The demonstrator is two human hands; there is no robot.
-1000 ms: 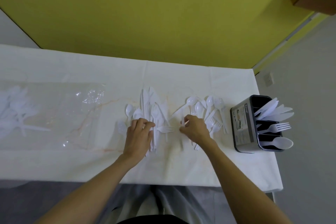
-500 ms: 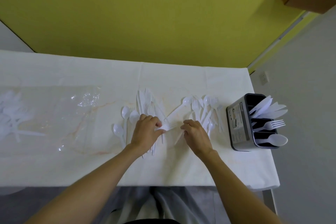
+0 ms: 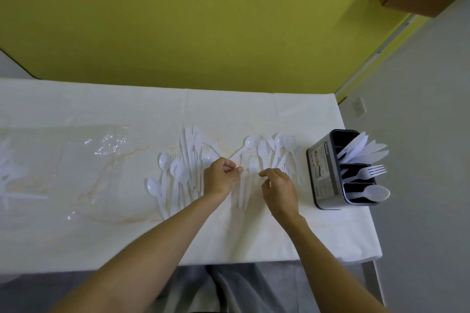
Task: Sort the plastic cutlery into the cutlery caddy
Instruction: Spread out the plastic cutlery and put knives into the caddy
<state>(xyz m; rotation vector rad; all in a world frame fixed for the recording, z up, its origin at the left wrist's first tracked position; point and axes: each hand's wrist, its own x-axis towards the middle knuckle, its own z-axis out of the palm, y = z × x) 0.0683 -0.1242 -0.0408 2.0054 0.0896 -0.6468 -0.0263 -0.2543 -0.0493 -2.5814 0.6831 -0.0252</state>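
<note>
White plastic cutlery lies in two loose heaps mid-table: spoons and knives (image 3: pixel 183 160) on the left, forks and spoons (image 3: pixel 269 150) on the right. My left hand (image 3: pixel 219 177) has its fingers curled and pinches a white plastic fork (image 3: pixel 241 185) between the heaps; which piece it is is hard to make out. My right hand (image 3: pixel 278 189) hovers beside it with fingers loosely bent, index tip near the forks, holding nothing. The dark cutlery caddy (image 3: pixel 321 173) stands at the right end with knives, a fork and a spoon in separate compartments.
A crumpled clear plastic bag (image 3: pixel 84 157) lies flat on the left part of the white tablecloth (image 3: pixel 101 236), with more white cutlery (image 3: pixel 10 175) at the far left. The table's right edge is just beyond the caddy. A yellow wall runs behind.
My left hand moved right from the left heap with a white piece pinched in it. My right hand shifted slightly right and its fingers loosened. The camera tilted a little.
</note>
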